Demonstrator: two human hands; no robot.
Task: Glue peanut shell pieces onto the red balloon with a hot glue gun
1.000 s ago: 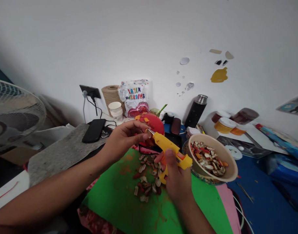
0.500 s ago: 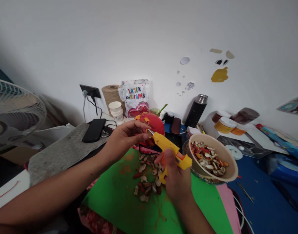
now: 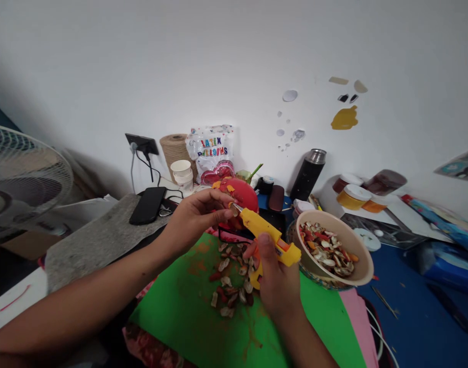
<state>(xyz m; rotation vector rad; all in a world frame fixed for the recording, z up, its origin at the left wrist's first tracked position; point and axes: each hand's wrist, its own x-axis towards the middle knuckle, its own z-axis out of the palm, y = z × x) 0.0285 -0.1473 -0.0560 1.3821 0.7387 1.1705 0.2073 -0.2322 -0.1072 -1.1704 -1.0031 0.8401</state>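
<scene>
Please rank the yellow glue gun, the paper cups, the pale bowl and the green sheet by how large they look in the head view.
1. Green sheet
2. Pale bowl
3. Yellow glue gun
4. Paper cups, taken as one stack

The hot glue gun [image 3: 261, 223] is bright yellow with orange parts; the round object [image 3: 247, 196] is red, patched with orange. Loose shells [image 3: 224, 265] mix cream, brown and red. One sheet [image 3: 168, 312] is vivid green with orange-brown smears, the bowl [image 3: 366, 267] pale peach, the surface [image 3: 406, 301] blue, the flask [image 3: 307, 178] black with a silver cap
</scene>
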